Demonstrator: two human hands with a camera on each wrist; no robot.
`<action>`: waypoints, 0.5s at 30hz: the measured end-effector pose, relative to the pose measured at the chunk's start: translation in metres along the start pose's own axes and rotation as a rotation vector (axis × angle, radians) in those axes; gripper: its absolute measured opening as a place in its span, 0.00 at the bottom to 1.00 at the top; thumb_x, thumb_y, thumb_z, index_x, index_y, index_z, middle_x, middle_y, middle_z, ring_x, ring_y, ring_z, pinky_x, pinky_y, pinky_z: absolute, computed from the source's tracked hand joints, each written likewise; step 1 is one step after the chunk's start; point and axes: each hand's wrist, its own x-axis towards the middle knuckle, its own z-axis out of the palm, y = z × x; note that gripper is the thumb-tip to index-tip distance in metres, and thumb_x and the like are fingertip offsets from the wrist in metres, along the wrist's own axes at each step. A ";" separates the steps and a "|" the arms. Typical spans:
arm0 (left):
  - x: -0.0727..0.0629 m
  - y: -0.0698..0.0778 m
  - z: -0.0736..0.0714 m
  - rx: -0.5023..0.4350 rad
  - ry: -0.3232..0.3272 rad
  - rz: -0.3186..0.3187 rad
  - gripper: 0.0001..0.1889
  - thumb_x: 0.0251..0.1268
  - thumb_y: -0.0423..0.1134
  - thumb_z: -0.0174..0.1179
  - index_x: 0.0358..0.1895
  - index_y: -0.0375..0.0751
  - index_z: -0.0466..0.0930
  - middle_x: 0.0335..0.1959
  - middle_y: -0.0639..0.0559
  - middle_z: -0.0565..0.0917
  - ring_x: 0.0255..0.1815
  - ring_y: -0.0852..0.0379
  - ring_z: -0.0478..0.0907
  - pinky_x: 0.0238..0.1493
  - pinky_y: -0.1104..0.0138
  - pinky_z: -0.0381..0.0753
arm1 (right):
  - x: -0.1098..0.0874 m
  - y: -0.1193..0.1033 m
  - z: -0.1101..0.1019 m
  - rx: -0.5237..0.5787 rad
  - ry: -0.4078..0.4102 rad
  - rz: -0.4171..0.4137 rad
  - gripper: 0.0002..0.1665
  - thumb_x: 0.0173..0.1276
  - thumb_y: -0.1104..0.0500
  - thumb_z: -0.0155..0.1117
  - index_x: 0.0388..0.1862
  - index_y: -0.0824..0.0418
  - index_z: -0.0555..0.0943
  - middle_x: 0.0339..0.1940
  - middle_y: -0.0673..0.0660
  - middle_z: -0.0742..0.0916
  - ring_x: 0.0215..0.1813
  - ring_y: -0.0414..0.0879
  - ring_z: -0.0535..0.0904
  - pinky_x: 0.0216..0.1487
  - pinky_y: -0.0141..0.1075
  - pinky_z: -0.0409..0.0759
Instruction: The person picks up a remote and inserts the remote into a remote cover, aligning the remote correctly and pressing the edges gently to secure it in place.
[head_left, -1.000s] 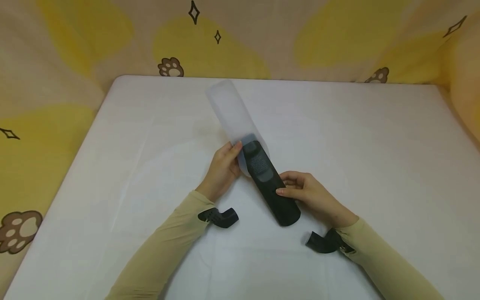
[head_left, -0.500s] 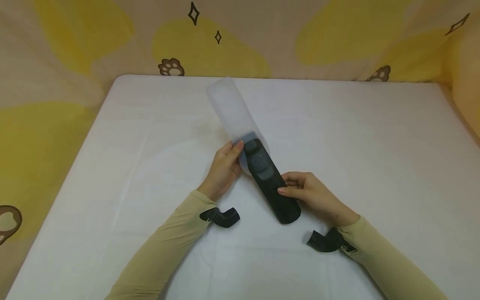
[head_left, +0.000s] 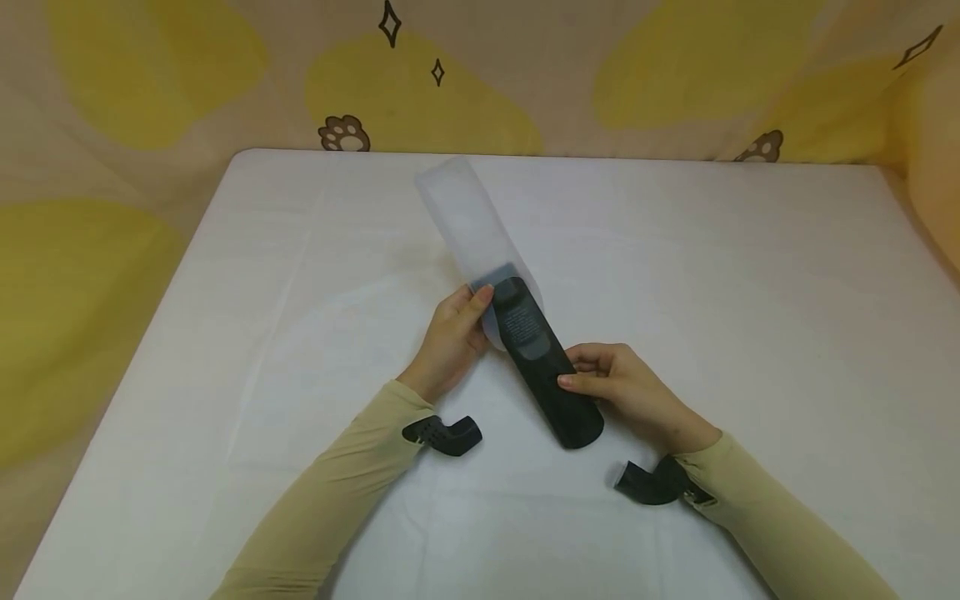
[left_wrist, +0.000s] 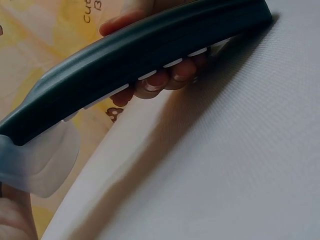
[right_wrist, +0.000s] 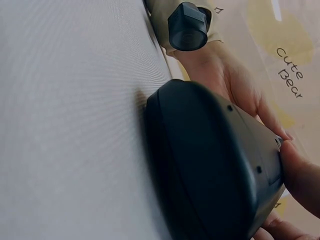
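Observation:
A long black remote control [head_left: 555,375] lies slantwise between the hands, its lettered back facing up. Its far end overlaps the mouth of a translucent plastic sleeve [head_left: 465,217], which stretches away toward the table's back edge. My left hand [head_left: 450,337] grips the sleeve near its mouth, thumb by the remote's tip. From the right side, my right hand [head_left: 618,387] holds the remote's near half, thumb on top and fingers beneath. The left wrist view shows the curved remote [left_wrist: 125,60] from the side, with pale raised strips along its underside. Its broad end [right_wrist: 200,160] fills the right wrist view.
A white tabletop [head_left: 750,275] lies under both hands, with a patterned yellow and beige cloth [head_left: 675,75] behind it and at the sides. Black wrist devices [head_left: 446,435] stick out from both sleeves.
Both hands, with the remote control and sleeve, appear shifted very slightly right. The grips and the overlap of remote and sleeve look the same.

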 end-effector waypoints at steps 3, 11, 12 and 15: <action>0.000 -0.002 0.000 0.000 -0.003 0.007 0.18 0.76 0.34 0.40 0.60 0.23 0.61 0.48 0.50 0.75 0.48 0.60 0.74 0.52 0.69 0.73 | 0.000 0.002 0.000 0.001 0.004 -0.017 0.15 0.64 0.67 0.62 0.46 0.77 0.76 0.36 0.54 0.86 0.37 0.42 0.82 0.39 0.34 0.81; 0.000 -0.008 -0.002 0.011 -0.041 0.027 0.29 0.70 0.45 0.52 0.61 0.21 0.60 0.49 0.48 0.75 0.50 0.59 0.74 0.54 0.68 0.73 | 0.001 0.005 0.000 0.011 0.016 -0.031 0.15 0.64 0.67 0.61 0.46 0.78 0.76 0.35 0.53 0.86 0.36 0.42 0.82 0.38 0.33 0.80; 0.000 -0.009 -0.003 0.013 -0.050 0.031 0.33 0.67 0.48 0.55 0.61 0.21 0.59 0.49 0.48 0.75 0.50 0.58 0.74 0.55 0.68 0.72 | 0.001 0.005 0.000 0.012 0.015 -0.034 0.15 0.64 0.67 0.61 0.46 0.78 0.76 0.35 0.53 0.86 0.36 0.42 0.82 0.38 0.34 0.80; 0.000 -0.011 -0.004 0.018 -0.077 0.043 0.41 0.59 0.54 0.60 0.61 0.21 0.59 0.51 0.47 0.74 0.52 0.58 0.73 0.58 0.67 0.71 | 0.001 0.006 0.000 0.010 0.012 -0.043 0.16 0.64 0.67 0.61 0.46 0.78 0.76 0.35 0.53 0.87 0.37 0.42 0.82 0.38 0.34 0.80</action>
